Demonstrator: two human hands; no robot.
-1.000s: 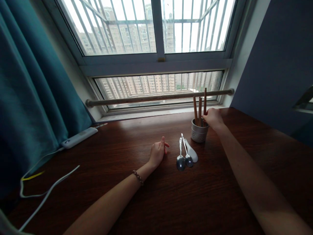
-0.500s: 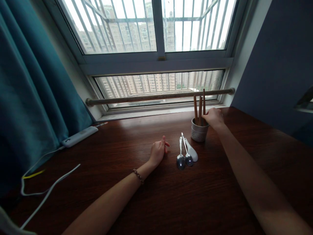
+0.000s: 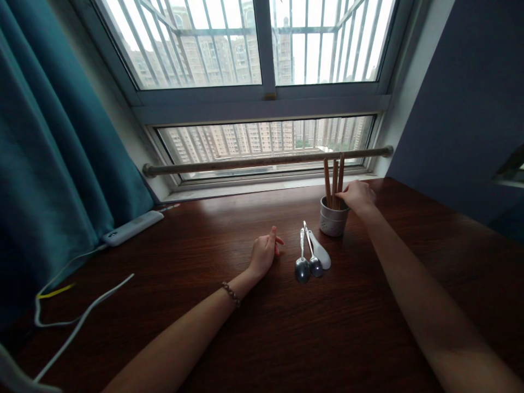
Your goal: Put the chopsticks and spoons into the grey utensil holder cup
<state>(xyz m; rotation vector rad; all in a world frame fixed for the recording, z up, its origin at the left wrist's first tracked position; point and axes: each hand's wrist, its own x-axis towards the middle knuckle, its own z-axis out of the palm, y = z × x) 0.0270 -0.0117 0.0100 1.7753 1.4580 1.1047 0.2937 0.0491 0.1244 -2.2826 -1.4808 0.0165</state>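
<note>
Dark wood desk (image 3: 286, 327) takes up pretty much the whole lower view, running back to the window sill, with a teal curtain (image 3: 53, 164) on the left and a white power strip (image 3: 133, 227) plus its cables lying over there. Next down in size, the small pale perforated holder cup (image 3: 332, 218) stands upright near the back of the desk, and the right hand (image 3: 356, 196) is right at its rim, fingers pinched around the rightmost of the wooden chopsticks (image 3: 334, 183) standing in it. Those sticks look light, stiff and fairly smooth, so I'd guess a pinch partway up the shaft is the way to go; the cup itself seems light enough to tip if you drag sideways. Their long axis is close to vertical, tips down in the cup, free ends pointing up toward the window rail, fanned a little apart. The left hand (image 3: 264, 254) rests on the desk, loosely curled, holding nothing. Just beside it to the right lie two metal spoons (image 3: 308, 265) and a white ceramic spoon (image 3: 320, 254), bowls toward me, handles pointing away at the cup. Ceramic one's probably the chippy, slippery one.
</note>
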